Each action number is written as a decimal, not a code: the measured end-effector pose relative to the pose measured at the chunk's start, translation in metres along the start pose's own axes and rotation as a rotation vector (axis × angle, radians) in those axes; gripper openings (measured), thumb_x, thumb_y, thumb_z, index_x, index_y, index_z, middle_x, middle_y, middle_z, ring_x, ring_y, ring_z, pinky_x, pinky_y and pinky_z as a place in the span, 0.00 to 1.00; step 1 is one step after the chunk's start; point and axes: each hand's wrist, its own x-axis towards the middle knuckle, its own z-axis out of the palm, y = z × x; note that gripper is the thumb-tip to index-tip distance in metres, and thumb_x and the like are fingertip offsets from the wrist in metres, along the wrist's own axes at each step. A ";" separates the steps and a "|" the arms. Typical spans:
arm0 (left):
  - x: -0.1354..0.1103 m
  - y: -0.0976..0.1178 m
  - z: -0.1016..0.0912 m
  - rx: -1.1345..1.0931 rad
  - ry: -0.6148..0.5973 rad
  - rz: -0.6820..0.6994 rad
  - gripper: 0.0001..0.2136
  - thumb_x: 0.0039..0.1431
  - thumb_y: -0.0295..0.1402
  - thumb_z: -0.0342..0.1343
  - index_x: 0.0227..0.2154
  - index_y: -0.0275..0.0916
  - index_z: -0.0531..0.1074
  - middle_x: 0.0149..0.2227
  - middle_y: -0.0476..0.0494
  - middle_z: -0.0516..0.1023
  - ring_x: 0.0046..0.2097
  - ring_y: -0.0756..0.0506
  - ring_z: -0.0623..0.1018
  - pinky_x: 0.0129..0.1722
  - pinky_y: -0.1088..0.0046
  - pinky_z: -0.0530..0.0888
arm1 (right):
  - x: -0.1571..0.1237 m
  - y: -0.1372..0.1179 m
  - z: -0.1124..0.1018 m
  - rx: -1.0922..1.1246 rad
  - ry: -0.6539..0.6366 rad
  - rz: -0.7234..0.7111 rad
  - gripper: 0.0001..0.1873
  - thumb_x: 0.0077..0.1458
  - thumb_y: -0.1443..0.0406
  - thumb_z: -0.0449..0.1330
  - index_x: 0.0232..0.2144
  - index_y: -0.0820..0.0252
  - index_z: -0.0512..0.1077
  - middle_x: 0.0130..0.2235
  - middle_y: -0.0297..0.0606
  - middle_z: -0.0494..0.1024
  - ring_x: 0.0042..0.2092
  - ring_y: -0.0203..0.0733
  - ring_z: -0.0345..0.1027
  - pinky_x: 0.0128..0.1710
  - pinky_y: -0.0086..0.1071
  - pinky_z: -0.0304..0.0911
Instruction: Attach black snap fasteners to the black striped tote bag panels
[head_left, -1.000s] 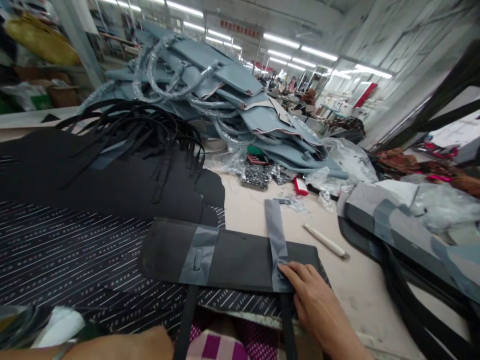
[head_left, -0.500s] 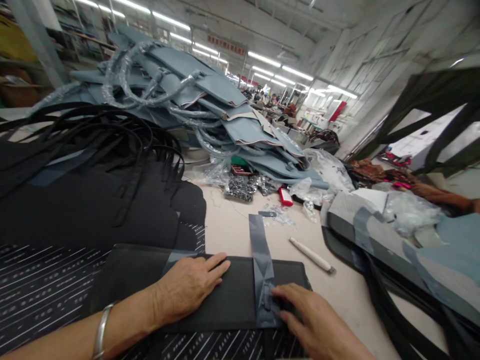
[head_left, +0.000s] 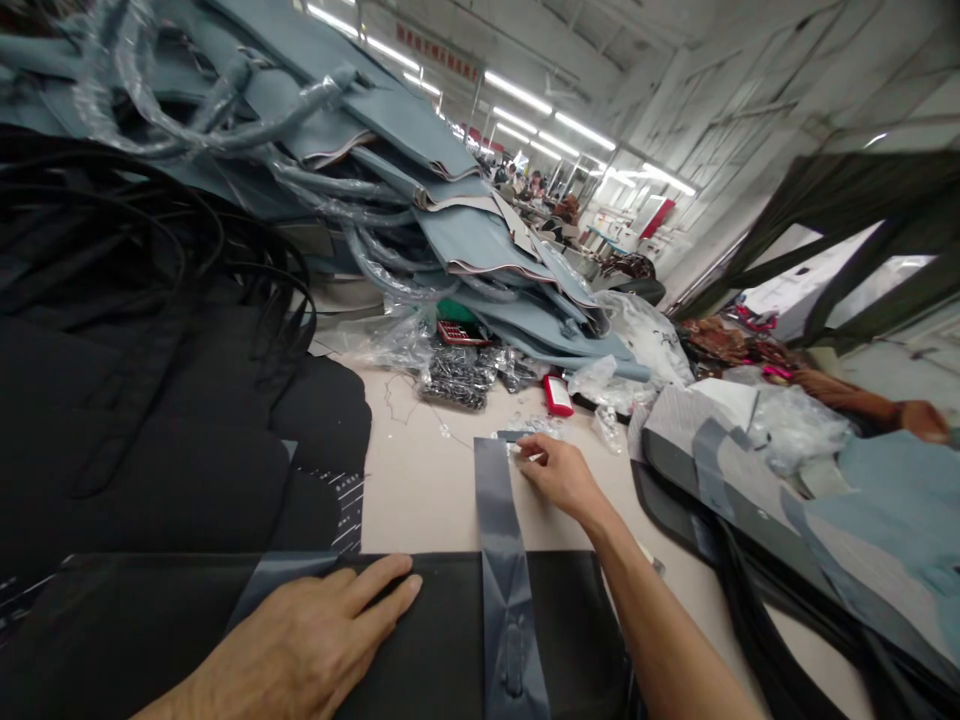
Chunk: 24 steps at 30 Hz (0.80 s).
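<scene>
A black bag panel [head_left: 442, 640] lies flat at the near edge of the table. A grey strap [head_left: 499, 540] crosses it and runs away from me over the beige tabletop [head_left: 420, 480]. My left hand [head_left: 315, 635] rests flat on the panel, fingers stretched out, over a second grey strap piece [head_left: 262, 585]. My right hand [head_left: 559, 475] is stretched forward to the strap's far end, its fingers pinched together at some small clear bits [head_left: 529, 430] lying there. What the fingers hold is too small to make out.
A tall heap of grey-blue bags with plastic-wrapped handles [head_left: 360, 170] fills the back. Black panels and straps [head_left: 150, 380] cover the left. A packet of metal fittings [head_left: 454, 380], a red box [head_left: 557, 395] and plastic wrap lie mid-table. Grey and black panels [head_left: 750, 490] are stacked at right.
My right hand left the strap on the panel and reached forward to the strap's far end. The left hand stayed flat on the panel. The view moved closer to the table.
</scene>
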 end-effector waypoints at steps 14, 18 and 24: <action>-0.004 0.003 0.004 -0.130 -0.055 -0.107 0.28 0.56 0.17 0.46 0.58 0.43 0.69 0.56 0.42 0.75 0.41 0.43 0.81 0.38 0.67 0.81 | 0.020 -0.004 0.003 -0.115 -0.133 -0.029 0.20 0.42 0.77 0.58 0.39 0.58 0.76 0.30 0.33 0.79 0.32 0.39 0.71 0.34 0.29 0.61; -0.004 0.003 0.006 -0.157 -0.033 -0.123 0.27 0.56 0.18 0.48 0.57 0.44 0.69 0.56 0.42 0.75 0.41 0.43 0.81 0.39 0.68 0.80 | 0.022 -0.002 0.004 -0.098 -0.136 -0.004 0.22 0.42 0.77 0.57 0.41 0.59 0.74 0.31 0.33 0.79 0.33 0.38 0.72 0.35 0.28 0.63; -0.002 0.003 0.004 -0.141 -0.033 -0.112 0.26 0.57 0.19 0.50 0.58 0.43 0.68 0.56 0.42 0.74 0.41 0.44 0.80 0.39 0.68 0.79 | 0.019 0.000 0.006 -0.072 -0.155 0.019 0.18 0.45 0.76 0.56 0.39 0.60 0.74 0.30 0.33 0.79 0.33 0.38 0.73 0.34 0.28 0.63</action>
